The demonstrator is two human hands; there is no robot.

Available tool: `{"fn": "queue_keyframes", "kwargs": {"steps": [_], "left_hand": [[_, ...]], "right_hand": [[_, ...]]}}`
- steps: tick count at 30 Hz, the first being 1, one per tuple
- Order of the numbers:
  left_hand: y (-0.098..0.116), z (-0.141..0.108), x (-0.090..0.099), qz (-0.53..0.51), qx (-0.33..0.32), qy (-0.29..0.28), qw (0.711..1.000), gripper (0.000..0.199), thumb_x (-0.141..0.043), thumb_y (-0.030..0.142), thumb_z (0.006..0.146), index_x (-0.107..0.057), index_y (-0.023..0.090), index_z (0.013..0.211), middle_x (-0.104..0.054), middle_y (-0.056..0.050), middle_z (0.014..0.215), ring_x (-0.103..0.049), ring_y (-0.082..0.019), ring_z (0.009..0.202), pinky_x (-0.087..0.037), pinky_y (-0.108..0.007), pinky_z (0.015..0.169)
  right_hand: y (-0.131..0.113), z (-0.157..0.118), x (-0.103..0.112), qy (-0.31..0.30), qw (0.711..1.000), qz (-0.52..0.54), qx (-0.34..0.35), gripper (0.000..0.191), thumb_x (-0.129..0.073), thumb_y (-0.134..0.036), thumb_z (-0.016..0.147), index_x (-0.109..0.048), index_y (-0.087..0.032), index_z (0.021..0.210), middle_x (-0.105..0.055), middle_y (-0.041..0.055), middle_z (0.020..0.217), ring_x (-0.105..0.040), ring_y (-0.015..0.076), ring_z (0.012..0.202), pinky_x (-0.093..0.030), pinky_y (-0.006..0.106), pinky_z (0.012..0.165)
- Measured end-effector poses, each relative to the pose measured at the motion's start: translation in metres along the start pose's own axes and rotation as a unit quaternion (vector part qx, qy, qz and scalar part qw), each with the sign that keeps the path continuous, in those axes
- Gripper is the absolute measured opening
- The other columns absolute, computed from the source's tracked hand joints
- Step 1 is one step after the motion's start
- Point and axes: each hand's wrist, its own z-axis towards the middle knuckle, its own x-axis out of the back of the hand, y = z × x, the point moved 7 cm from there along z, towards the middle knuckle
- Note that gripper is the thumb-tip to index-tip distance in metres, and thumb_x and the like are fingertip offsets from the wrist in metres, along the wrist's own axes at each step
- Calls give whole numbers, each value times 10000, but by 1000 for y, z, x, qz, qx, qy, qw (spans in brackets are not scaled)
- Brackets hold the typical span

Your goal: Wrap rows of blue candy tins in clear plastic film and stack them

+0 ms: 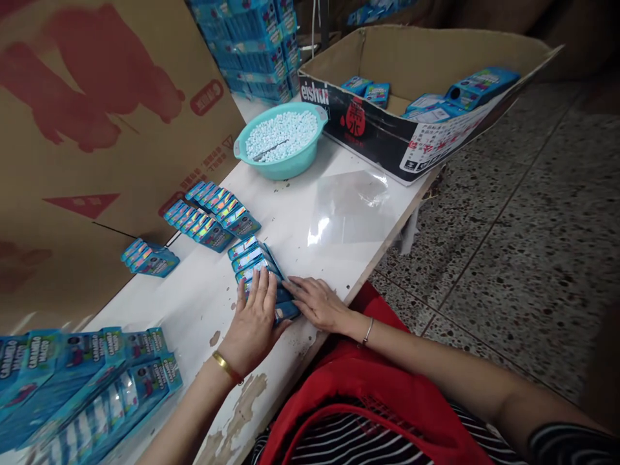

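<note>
Several small blue boxes (249, 255) stand in a row on the white table in front of me. My left hand (256, 316) lies over the near part of this row, its fingers stretched out on the box tops. At the row's right side, my right hand (314, 300) rests with fingers extended, their tips touching the boxes. Part of the row is hidden beneath my left hand. Beyond it, two more rows of blue boxes (216, 236) stand side by side, and a shorter group (152, 258) is further left by the cardboard.
A turquoise basin (285, 169) holds small white pieces. Behind it are stacked blue packs (256, 51). An open carton (378, 145) with blue boxes sits at the table's right end. Clear plastic film (353, 206) lies nearby. Wrapped blue packs (97, 387) fill the lower left.
</note>
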Motion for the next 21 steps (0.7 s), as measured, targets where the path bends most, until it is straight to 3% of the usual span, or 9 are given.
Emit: {"fn": "queue_keyframes", "kwargs": {"steps": [7,14,16,18,21], "left_hand": [[-1,-2,-7,-59,-24,-36,997,814,-442,353,933,104,146,1499,-117,-259,1551,-68,-361,1440,-294,-591,1092],[2,-1,-9,-77,-33,-68,994,698,-408,230,928,-27,149,1507,-125,-260,1550,-102,-355,1438,-298,-576,1097],[4,-4,-2,-82,-34,-49,995,677,-420,230,926,-75,146,1503,-185,-243,1542,-170,-343,1437,-337,-531,1092],[0,-12,10,-77,0,12,997,664,-504,327,907,-207,128,1465,-328,-233,1473,-314,-342,1382,-402,-485,1048],[-10,-32,26,-40,55,137,988,539,-630,462,820,-478,126,1214,-571,-175,1113,-553,-301,1035,-500,-418,838]], "right_hand": [[0,5,-3,-22,999,-45,-14,474,-298,-382,1004,-389,-204,1434,-454,119,1393,-455,264,1149,-421,432,908],[-1,11,3,-36,998,-48,-4,482,-449,-367,934,-450,-205,1388,-481,145,1330,-427,302,1160,-370,463,919],[0,12,5,-38,998,-51,1,489,-461,-394,926,-461,-207,1378,-482,146,1328,-426,300,1155,-365,457,917],[1,13,6,-36,998,-53,0,492,-474,-411,918,-471,-221,1371,-487,141,1324,-428,297,1149,-362,449,908],[0,14,7,-34,998,-47,-2,491,-486,-434,908,-496,-223,1351,-503,136,1302,-435,295,1130,-363,443,890]]}}
